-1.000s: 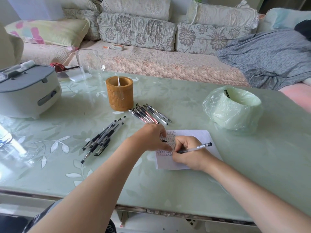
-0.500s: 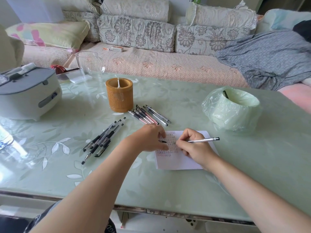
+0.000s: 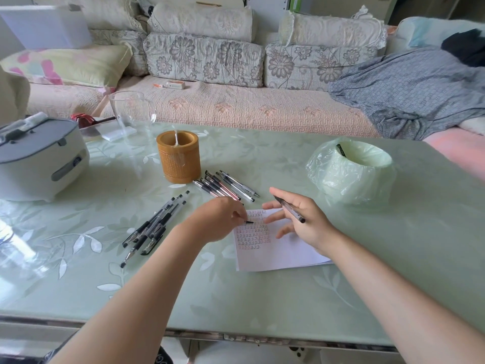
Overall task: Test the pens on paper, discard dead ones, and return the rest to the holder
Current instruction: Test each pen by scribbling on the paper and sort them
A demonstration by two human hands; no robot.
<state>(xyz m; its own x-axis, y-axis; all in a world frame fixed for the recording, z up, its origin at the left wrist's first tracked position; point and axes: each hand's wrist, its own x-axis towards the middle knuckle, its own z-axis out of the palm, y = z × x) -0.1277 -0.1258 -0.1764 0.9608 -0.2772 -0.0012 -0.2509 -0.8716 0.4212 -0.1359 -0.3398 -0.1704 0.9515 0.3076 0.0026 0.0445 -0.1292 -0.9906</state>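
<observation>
Here, a pen (image 3: 288, 209) is pinched at the thumb of the right hand (image 3: 307, 224), its other fingers spread, just above the scribbled paper (image 3: 278, 254). A black cap (image 3: 249, 222) is gripped by the fingertips of the left hand (image 3: 217, 220) over the sheet. Loose pens (image 3: 228, 185) are laid between the paper and the wooden holder (image 3: 178, 160).

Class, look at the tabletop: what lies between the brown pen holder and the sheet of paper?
A loose group of pens lies flat between the pen holder and the paper, in the head view.
</observation>
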